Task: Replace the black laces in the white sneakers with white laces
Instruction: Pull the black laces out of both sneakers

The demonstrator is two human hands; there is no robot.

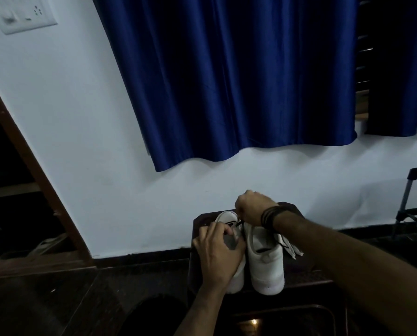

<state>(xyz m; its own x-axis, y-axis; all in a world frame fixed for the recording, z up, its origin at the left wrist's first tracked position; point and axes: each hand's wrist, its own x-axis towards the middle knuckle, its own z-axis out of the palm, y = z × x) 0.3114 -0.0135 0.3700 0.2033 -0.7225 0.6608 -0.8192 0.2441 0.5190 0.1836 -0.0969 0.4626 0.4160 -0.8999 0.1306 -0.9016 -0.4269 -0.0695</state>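
Two white sneakers stand side by side on a dark stool (297, 265), heels toward me. My left hand (218, 253) grips the left sneaker (227, 218) over its opening. My right hand (251, 207), with dark bands on the wrist, is curled above the toes and pinches the black lace (239, 223) that runs up from the left sneaker. The right sneaker (267, 260) has a short dark lace piece at its tongue. White laces (291, 247) lie bunched just right of it.
The stool stands against a white wall under a blue curtain (239, 81). A wooden door frame (32, 166) is at the left with footwear on the floor behind it. A metal-legged stool (411, 202) stands at the right. Dark floor lies around.
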